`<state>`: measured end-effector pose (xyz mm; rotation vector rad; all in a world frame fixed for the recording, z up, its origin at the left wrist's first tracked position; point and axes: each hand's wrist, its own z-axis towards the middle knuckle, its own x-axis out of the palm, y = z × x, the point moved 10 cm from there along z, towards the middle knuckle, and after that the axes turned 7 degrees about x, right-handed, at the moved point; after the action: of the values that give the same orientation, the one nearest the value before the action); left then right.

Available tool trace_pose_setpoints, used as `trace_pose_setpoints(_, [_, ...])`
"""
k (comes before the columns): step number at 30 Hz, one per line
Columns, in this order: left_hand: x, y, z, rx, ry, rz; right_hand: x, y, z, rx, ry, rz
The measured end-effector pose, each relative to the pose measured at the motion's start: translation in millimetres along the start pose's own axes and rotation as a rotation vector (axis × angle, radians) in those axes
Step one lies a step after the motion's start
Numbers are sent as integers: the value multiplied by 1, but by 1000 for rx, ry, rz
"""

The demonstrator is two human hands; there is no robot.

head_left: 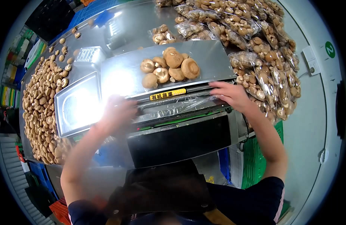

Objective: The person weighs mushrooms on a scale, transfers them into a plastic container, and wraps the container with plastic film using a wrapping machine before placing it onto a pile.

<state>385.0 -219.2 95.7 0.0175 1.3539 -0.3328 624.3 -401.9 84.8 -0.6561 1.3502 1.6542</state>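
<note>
A wrapping machine with a metal top [120,67] stands in front of me. Several brown mushrooms [173,60] sit in a cluster on that top. Along its front edge runs a roll of clear film [180,107], below a yellow label with black characters [168,94]. My right hand [231,95] is at the right end of the film, its fingers bent over the edge; its fingertips seem to pinch the film. My left hand [120,112] is at the left end, blurred by motion, and its fingers cannot be made out.
Loose mushrooms [43,105] are heaped at the left, beside a metal tray [78,105]. Clear trays [90,56] stand behind it. Bagged mushrooms [270,71] are piled at the back right. A green crate [255,161] is below the table at the right.
</note>
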Motion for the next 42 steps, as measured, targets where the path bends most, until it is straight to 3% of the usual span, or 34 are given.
trace_pose_setpoints(2, [-4,10,-44,-269,-100,-243,-8,-23,-37,631,171,390])
trace_pose_setpoints(5, [-43,8,-79,-556,-268,-575,-68,16,-35,392,-52,516])
trace_pose_setpoints(6, [-68,16,-82,-551,-409,-606,-88,24,-26,312,-121,513])
trace_pose_setpoints(8, [-124,45,-65,-369,-864,-759,-142,19,8,237,-499,349])
trace_pose_setpoints(10, [-135,91,-29,-568,-1213,-710,-150,11,67,316,-716,504])
trace_pose_setpoints(11, [-124,112,9,-446,-1033,-622,-131,-5,100,364,-610,369])
trace_pose_setpoints(12, [-93,150,20,-688,-887,-486,-101,-33,124,408,-504,233])
trace_pose_setpoints(14, [3,200,34,-784,-673,-500,-24,-82,153,206,-410,-261])
trace_pose_setpoints(16, [44,168,60,-702,-224,-353,27,-104,140,391,-58,-181])
trace_pose_setpoints(18, [37,144,58,-660,-210,-347,19,-79,127,355,-26,-33])
trace_pose_setpoints(19, [38,135,51,-734,-226,-547,13,-60,118,344,-3,46])
trace_pose_setpoints(21, [27,114,47,-769,-250,-785,8,-42,93,572,117,442])
trace_pose_setpoints(22, [19,94,42,-882,-246,-897,12,-31,76,686,174,642])
trace_pose_setpoints(24, [8,63,35,-892,-163,-896,-2,-4,51,678,28,661])
trace_pose_setpoints(27, [24,13,8,-1099,-207,-1279,2,31,5,947,123,801])
trace_pose_setpoints(28, [21,-14,10,-1106,-115,-1408,7,41,-10,970,156,742])
trace_pose_setpoints(30, [47,-24,-21,-1154,-143,-1247,33,46,-45,1050,171,833])
trace_pose_setpoints(31, [56,-24,-33,-1060,-153,-1005,47,50,-58,1107,179,944])
trace_pose_setpoints(33, [80,-31,-56,-908,-255,-662,72,40,-82,1100,103,829])
trace_pose_setpoints(35, [86,-43,-63,-992,-263,-584,87,35,-96,1002,-60,629])
trace_pose_setpoints(39, [87,-48,-79,-874,-358,-333,101,42,-111,917,-282,315])
trace_pose_setpoints(42, [105,-31,-127,-994,-475,-501,95,49,-118,860,-407,195])
